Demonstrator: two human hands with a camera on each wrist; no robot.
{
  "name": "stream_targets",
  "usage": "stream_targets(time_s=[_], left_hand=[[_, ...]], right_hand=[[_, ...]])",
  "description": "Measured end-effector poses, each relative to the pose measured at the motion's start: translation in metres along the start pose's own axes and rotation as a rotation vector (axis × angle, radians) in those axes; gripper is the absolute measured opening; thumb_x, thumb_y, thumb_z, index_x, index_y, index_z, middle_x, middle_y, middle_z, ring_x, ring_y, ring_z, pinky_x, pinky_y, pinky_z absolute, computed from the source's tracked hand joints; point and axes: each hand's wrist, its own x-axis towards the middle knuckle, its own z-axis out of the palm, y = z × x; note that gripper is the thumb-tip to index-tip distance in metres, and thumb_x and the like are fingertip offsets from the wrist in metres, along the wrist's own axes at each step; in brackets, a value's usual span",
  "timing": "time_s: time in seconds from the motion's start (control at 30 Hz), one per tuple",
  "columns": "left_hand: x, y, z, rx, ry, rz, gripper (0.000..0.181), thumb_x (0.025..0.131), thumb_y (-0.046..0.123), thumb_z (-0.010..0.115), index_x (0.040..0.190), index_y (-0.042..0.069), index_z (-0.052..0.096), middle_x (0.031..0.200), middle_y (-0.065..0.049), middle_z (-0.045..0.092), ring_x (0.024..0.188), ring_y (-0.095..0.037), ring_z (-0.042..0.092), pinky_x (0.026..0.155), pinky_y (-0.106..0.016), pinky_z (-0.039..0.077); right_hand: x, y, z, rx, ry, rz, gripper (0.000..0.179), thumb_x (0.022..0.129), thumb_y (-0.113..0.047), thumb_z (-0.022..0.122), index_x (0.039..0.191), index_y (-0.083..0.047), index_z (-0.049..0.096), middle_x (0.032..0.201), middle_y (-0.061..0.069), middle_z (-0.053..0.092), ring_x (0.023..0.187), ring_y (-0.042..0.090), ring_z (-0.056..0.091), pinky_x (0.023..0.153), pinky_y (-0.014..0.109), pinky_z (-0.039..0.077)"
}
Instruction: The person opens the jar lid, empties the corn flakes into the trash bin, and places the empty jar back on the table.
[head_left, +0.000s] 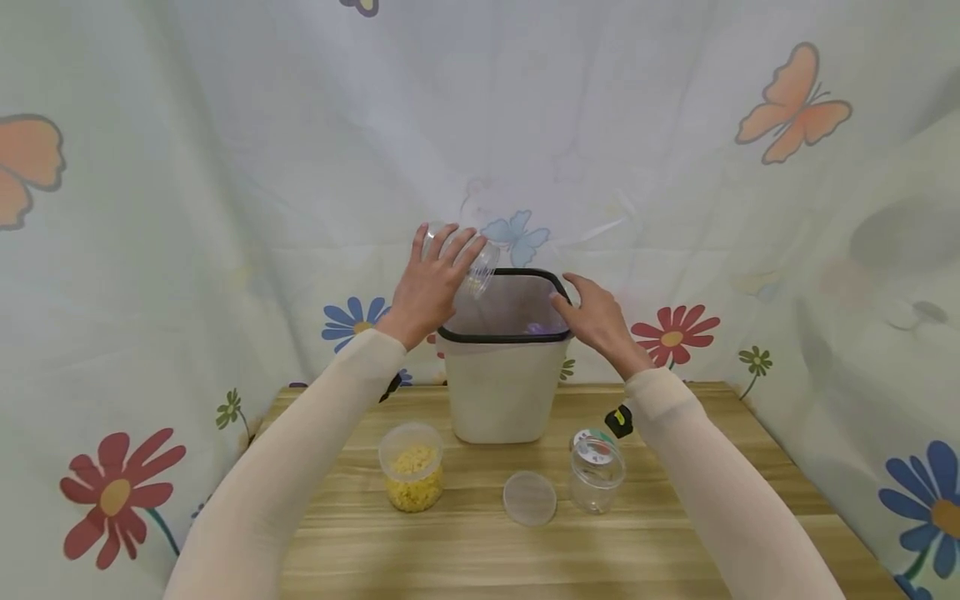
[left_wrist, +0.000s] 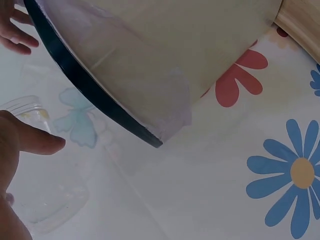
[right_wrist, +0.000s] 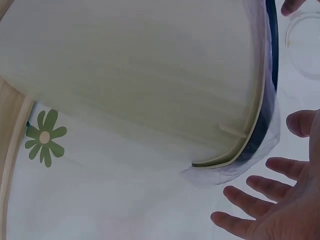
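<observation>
My left hand (head_left: 429, 292) grips a clear jar (head_left: 483, 265), tilted with its mouth toward the inside of a cream trash bin (head_left: 501, 392). A few yellow bits cling near the jar's mouth; in the left wrist view the thumb (left_wrist: 42, 141) lies along the clear jar (left_wrist: 55, 185). The bin has a dark rim (head_left: 517, 338) and a thin pale liner (right_wrist: 227, 173) folded over it. At the bin's right side is my right hand (head_left: 600, 321), fingers spread and holding nothing. The right wrist view shows its fingers (right_wrist: 250, 202) beside the rim, apart from it.
On the wooden table (head_left: 480, 558), a clear tub (head_left: 412, 483) of yellow pieces stands left of the bin. A round translucent lid (head_left: 529, 498) lies in front. To the right stands another clear jar (head_left: 597, 483), with a printed disc partly behind it. A flowered curtain (head_left: 360, 167) hangs behind.
</observation>
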Motion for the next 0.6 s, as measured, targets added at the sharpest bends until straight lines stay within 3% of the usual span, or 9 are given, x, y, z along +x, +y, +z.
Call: stream_targets(time_s=[0.17,0.37,0.6], left_hand=[[-0.002,0.001,-0.002,-0.047,0.002,-0.045,0.1,0.072,0.016,0.08,0.155,0.018,0.022,0.158,-0.007,0.031,0.146,-0.032,0.024,0.121,-0.058,0.016],[-0.007,0.0,-0.004,-0.147,0.008,-0.117,0.092,0.075,0.004,0.069,0.154,0.017,0.024,0.158,-0.007,0.031,0.147,-0.031,0.023,0.122,-0.057,0.013],[-0.013,-0.002,-0.009,-0.232,0.062,-0.199,0.086,0.077,0.002,0.067,0.152,0.015,0.028,0.155,-0.008,0.035,0.145,-0.031,0.026,0.121,-0.058,0.014]], right_hand=[[-0.006,-0.008,-0.002,-0.019,0.018,-0.067,0.064,0.1,-0.044,0.048,0.152,-0.012,0.034,0.156,0.016,0.037,0.144,0.037,0.034,0.116,0.056,0.03],[-0.015,-0.018,-0.005,-0.022,0.035,-0.127,0.066,0.098,-0.044,0.051,0.154,-0.014,0.032,0.159,0.014,0.033,0.146,0.037,0.032,0.117,0.056,0.029],[-0.029,-0.028,-0.007,-0.032,0.047,-0.182,0.069,0.097,-0.046,0.052,0.155,-0.016,0.03,0.161,0.013,0.028,0.147,0.038,0.03,0.117,0.058,0.028]])
